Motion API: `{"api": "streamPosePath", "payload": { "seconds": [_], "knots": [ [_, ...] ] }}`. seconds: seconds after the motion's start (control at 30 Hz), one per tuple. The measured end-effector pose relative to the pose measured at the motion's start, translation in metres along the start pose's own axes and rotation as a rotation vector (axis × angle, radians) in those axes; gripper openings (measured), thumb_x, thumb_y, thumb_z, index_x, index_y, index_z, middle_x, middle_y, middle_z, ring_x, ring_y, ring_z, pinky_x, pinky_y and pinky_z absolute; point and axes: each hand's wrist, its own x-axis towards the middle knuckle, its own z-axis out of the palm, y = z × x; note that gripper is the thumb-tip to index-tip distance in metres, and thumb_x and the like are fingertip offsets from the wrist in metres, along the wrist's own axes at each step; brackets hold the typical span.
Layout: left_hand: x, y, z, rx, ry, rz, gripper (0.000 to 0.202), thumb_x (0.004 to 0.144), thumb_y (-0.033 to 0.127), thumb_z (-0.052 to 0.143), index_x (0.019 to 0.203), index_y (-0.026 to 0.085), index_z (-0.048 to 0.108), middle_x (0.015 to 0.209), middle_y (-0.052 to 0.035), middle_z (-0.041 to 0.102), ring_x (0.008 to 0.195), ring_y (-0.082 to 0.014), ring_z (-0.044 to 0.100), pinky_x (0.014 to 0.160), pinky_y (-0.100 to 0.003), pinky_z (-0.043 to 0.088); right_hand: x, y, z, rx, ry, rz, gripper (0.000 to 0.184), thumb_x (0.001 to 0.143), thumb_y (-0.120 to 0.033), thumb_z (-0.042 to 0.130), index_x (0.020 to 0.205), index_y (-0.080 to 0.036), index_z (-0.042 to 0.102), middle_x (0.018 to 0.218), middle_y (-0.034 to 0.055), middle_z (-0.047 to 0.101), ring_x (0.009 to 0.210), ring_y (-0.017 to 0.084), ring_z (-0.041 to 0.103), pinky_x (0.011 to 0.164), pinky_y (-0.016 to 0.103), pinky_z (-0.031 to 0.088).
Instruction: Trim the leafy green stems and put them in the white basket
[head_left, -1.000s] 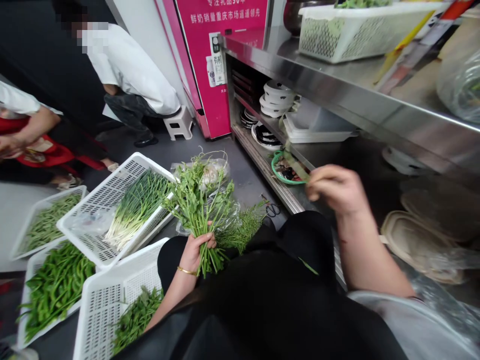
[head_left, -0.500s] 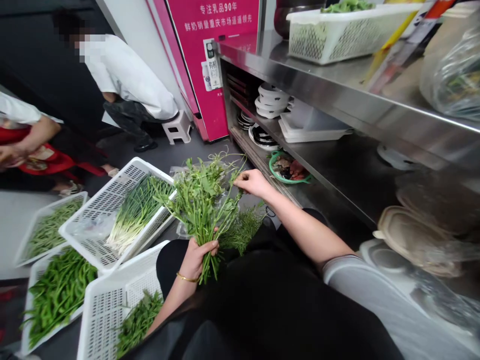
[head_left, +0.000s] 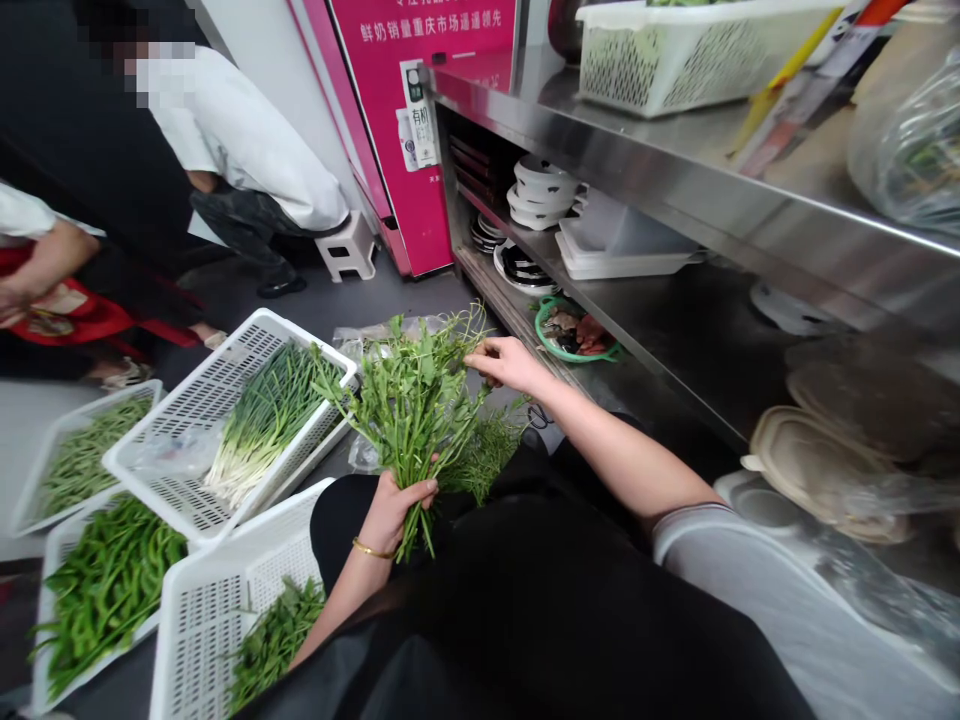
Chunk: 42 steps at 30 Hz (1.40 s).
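A bunch of leafy green shoots [head_left: 411,410] with curling tendrils stands upright over my lap. My left hand [head_left: 394,510], with a gold bangle at its wrist, is wrapped round the lower stems, whose cut ends poke out below. At the bunch's right edge, my right hand [head_left: 506,362] has its thumb and fingers pinched together by the tendrils. Whatever lies between those fingertips is too small to make out. More thin greens [head_left: 487,455] lie below and behind the bunch, partly hidden by it.
To my left stand white baskets with spring onions [head_left: 262,425], green peppers [head_left: 109,580], green beans [head_left: 94,450] and leafy greens [head_left: 276,640]. A steel shelf unit [head_left: 637,150] runs along my right, with a green basket [head_left: 574,330] low down. Two people sit at the far left.
The view has shifted slightly. My right hand stays pinched near the bunch's right edge, its fingers a little changed in pose. My left hand keeps its hold on the stems.
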Motion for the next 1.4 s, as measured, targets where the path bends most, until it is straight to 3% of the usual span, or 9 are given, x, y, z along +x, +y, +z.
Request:
{"api": "streamPosePath", "payload": {
  "seconds": [0.33, 0.6, 0.67, 0.83, 1.0, 1.07, 1.2, 1.3, 1.4],
  "knots": [
    [0.0, 0.0, -0.008, 0.086, -0.019, -0.049, 0.035, 0.062, 0.018, 0.074, 0.094, 0.009, 0.064, 0.049, 0.0018, 0.054, 0.042, -0.0076, 0.045, 0.043, -0.02, 0.031, -0.003, 0.015, 0.005, 0.315, -0.068, 0.176, 0.019, 0.071, -0.032, 0.06, 0.066, -0.016, 0.052, 0.046, -0.0053, 0.052, 0.036, 0.009, 0.05, 0.036, 0.019, 0.042],
    [0.002, 0.005, 0.009, -0.17, -0.065, -0.075, 0.037, 0.067, 0.016, 0.069, 0.103, 0.014, 0.06, 0.05, 0.0042, 0.05, 0.044, -0.0078, 0.044, 0.047, -0.022, 0.034, -0.02, 0.014, -0.014, 0.55, -0.152, 0.11, 0.021, 0.068, -0.031, 0.067, 0.071, -0.013, 0.056, 0.054, -0.0012, 0.06, 0.048, 0.01, 0.058, 0.049, 0.022, 0.05],
    [0.002, 0.006, 0.011, -0.193, -0.071, -0.079, 0.036, 0.067, 0.015, 0.069, 0.102, 0.014, 0.06, 0.049, 0.0045, 0.049, 0.043, -0.0078, 0.043, 0.047, -0.023, 0.033, -0.023, 0.015, -0.02, 0.4, -0.138, 0.043, 0.016, 0.071, -0.027, 0.064, 0.075, -0.013, 0.057, 0.056, -0.0007, 0.061, 0.051, 0.011, 0.058, 0.053, 0.023, 0.049],
    [0.003, 0.005, 0.01, -0.196, -0.106, -0.085, 0.035, 0.067, 0.014, 0.069, 0.101, 0.013, 0.06, 0.049, 0.0047, 0.048, 0.043, -0.0071, 0.042, 0.047, -0.023, 0.033, -0.029, 0.015, -0.026, -0.372, -0.025, -0.291, 0.012, 0.079, -0.024, 0.058, 0.081, -0.012, 0.061, 0.077, 0.0058, 0.064, 0.071, 0.014, 0.059, 0.067, 0.025, 0.043],
    [0.0, 0.004, 0.006, -0.224, -0.149, -0.074, 0.033, 0.067, 0.014, 0.068, 0.099, 0.014, 0.06, 0.048, 0.0052, 0.047, 0.042, -0.0066, 0.039, 0.046, -0.022, 0.031, -0.025, 0.016, -0.015, -0.769, 0.011, -0.272, 0.018, 0.085, -0.02, 0.044, 0.09, -0.01, 0.057, 0.091, 0.0151, 0.062, 0.079, 0.021, 0.06, 0.068, 0.03, 0.044],
    [-0.002, 0.004, 0.003, -0.245, -0.165, -0.058, 0.033, 0.066, 0.015, 0.068, 0.098, 0.014, 0.06, 0.048, 0.0055, 0.046, 0.042, -0.0066, 0.039, 0.046, -0.022, 0.03, -0.018, 0.019, -0.015, -0.591, 0.135, -0.188, 0.015, 0.083, -0.02, 0.044, 0.085, -0.011, 0.056, 0.087, 0.0135, 0.062, 0.078, 0.021, 0.061, 0.067, 0.03, 0.044],
    [-0.004, 0.003, -0.004, -0.274, -0.151, -0.024, 0.034, 0.066, 0.017, 0.068, 0.099, 0.014, 0.059, 0.048, 0.0053, 0.046, 0.042, -0.0071, 0.039, 0.046, -0.022, 0.031, -0.017, 0.011, -0.041, 0.237, 0.29, -0.011, 0.018, 0.078, -0.035, 0.053, 0.079, -0.018, 0.048, 0.064, -0.0003, 0.055, 0.053, 0.012, 0.056, 0.051, 0.025, 0.043],
    [-0.004, 0.0, -0.012, -0.309, -0.143, -0.026, 0.038, 0.066, 0.016, 0.067, 0.103, 0.014, 0.059, 0.052, 0.0039, 0.05, 0.043, -0.0071, 0.041, 0.046, -0.022, 0.033, -0.036, -0.01, -0.076, 0.66, 0.362, -0.094, 0.025, 0.075, -0.042, 0.056, 0.073, -0.023, 0.04, 0.053, -0.0079, 0.038, 0.038, 0.006, 0.038, 0.038, 0.02, 0.032],
    [-0.003, -0.002, -0.019, -0.319, -0.138, -0.038, 0.043, 0.065, 0.014, 0.067, 0.107, 0.014, 0.058, 0.056, 0.0024, 0.054, 0.045, -0.0083, 0.045, 0.047, -0.023, 0.036, -0.058, -0.036, -0.091, 0.768, 0.468, -0.242, 0.025, 0.078, -0.043, 0.053, 0.07, -0.024, 0.039, 0.05, -0.0093, 0.026, 0.034, 0.004, 0.026, 0.034, 0.018, 0.023]
  ]
}}
